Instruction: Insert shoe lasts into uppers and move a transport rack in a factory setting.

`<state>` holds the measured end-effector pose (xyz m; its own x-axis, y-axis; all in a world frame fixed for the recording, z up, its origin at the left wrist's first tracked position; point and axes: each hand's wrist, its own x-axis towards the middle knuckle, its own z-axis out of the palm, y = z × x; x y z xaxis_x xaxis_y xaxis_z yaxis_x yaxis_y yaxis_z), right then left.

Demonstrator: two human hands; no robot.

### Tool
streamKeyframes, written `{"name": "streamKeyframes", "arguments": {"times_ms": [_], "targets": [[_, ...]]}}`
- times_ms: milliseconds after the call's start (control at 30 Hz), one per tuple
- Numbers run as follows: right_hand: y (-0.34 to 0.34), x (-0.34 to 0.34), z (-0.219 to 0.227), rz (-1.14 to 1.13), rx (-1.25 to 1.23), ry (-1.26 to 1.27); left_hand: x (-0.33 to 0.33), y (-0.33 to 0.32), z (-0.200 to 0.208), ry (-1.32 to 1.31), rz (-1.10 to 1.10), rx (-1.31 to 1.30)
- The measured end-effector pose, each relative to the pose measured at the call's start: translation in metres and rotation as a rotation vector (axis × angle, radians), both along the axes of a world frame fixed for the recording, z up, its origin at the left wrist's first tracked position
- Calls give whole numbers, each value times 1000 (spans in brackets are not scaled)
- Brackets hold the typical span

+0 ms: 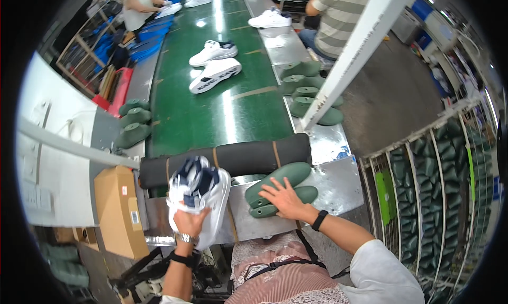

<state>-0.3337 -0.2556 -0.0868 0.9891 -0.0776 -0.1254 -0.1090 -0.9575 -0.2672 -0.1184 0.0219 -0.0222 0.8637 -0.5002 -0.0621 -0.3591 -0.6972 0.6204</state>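
My left hand point(189, 222) is closed on a pair of white sneakers point(216, 203) with navy linings, held together at the near left end of the conveyor. My right hand point(287, 201) lies on two green shoe lasts point(290, 173) with its fingers spread; they rest side by side on the metal end plate point(338, 190). Just beyond the hands runs a black roller point(243, 155). Another green piece shows partly between the sneakers and the lasts.
On the green belt point(196, 119) sits another white sneaker pair point(217, 74). More green lasts point(304, 92) line the right ledge, others point(133, 124) the left. A white post point(352, 61) slants up at right. A cardboard box point(119, 211) stands left, a last-filled rack point(423, 198) right. Co-workers sit farther along.
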Motion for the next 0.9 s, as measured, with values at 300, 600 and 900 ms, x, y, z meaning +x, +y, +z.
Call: {"name": "streamKeyframes", "arguments": {"times_ms": [300,600,900], "targets": [[86,-30,-39,-904,437,-284,59,-94,-179,508,-152,-468],[112,-88,-32,-1553,989,-271,-113,-110,-184,1296,-326,-249],[104,-317,36,-1236,1785,-834,-302,-139,-98,1326,-445,-129]]}}
